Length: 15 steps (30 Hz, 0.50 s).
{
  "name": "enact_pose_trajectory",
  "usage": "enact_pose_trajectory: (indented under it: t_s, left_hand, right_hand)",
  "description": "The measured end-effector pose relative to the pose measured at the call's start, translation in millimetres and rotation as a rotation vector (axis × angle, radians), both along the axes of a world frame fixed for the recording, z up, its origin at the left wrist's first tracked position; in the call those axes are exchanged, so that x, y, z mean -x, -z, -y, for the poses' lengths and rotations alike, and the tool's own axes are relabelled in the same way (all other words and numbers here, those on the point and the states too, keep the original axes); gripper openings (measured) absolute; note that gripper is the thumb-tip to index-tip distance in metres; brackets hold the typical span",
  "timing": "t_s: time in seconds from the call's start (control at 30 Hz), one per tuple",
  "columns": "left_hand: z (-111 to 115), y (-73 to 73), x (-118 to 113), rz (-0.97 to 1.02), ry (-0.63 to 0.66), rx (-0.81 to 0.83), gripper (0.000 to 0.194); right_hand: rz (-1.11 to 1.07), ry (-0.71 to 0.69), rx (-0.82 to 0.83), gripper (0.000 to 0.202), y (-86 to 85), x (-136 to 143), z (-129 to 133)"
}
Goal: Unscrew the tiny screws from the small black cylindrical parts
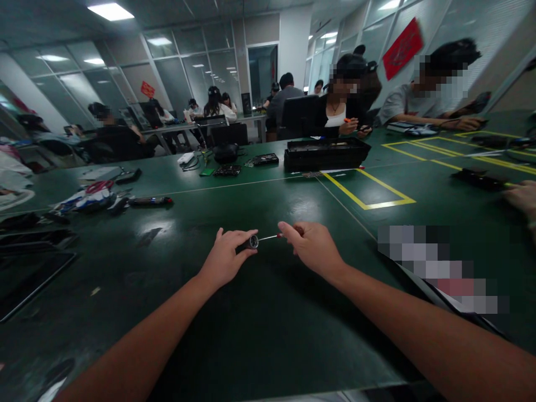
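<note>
My left hand [226, 254] is closed around a small dark cylinder [253, 242] with a pale ring at its open end, which faces me and slightly right. My right hand [315, 245] grips a screwdriver [270, 237] by its handle. The thin metal shaft points left, and its tip meets or lies just at the cylinder's ring; whether it goes inside I cannot tell. Most of the handle is hidden by my fingers. Both hands are above the dark green table [251, 324].
A long black bin [326, 154] stands at the back, with circuit boards [227, 170] left of it. Cables and tools [90, 198] lie at left, near a dark flat panel [33, 279]. Right are yellow tape lines [389, 204], a sheet [444, 279] and another person's hand [521, 198].
</note>
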<state>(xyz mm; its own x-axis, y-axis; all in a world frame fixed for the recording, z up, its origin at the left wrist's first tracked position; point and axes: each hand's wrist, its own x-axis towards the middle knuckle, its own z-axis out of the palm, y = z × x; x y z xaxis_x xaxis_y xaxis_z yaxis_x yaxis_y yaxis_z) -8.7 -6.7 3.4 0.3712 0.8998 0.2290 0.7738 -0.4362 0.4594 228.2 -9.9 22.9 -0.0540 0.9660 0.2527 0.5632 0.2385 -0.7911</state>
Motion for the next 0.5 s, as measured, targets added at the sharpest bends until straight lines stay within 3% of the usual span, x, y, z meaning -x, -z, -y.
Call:
enact_pose_trajectory:
  t_s: [0.13,0.3,0.4,0.5]
  left_hand:
    - [-1.1,-1.8,1.8,0.01,-0.031,0.014,0.044]
    - [-1.3,-0.3,2.8,0.008,-0.023,0.027,0.043]
    - [-0.9,0.4,2.1,-0.006,-0.011,0.033,0.044]
    - [-0.1,-0.5,0.2,-0.008,-0.008,0.038,0.044]
  right_hand:
    - [0.047,-0.074,-0.011,0.045,0.2,1.1,0.4]
    - [-0.009,-0.222,-0.083,0.016,2.3,1.8,1.1]
    - [-0.038,-0.268,-0.062,0.021,3.3,1.0,0.2]
    - [-0.057,-0.212,-0.013,0.04,4.2,0.1,-1.6]
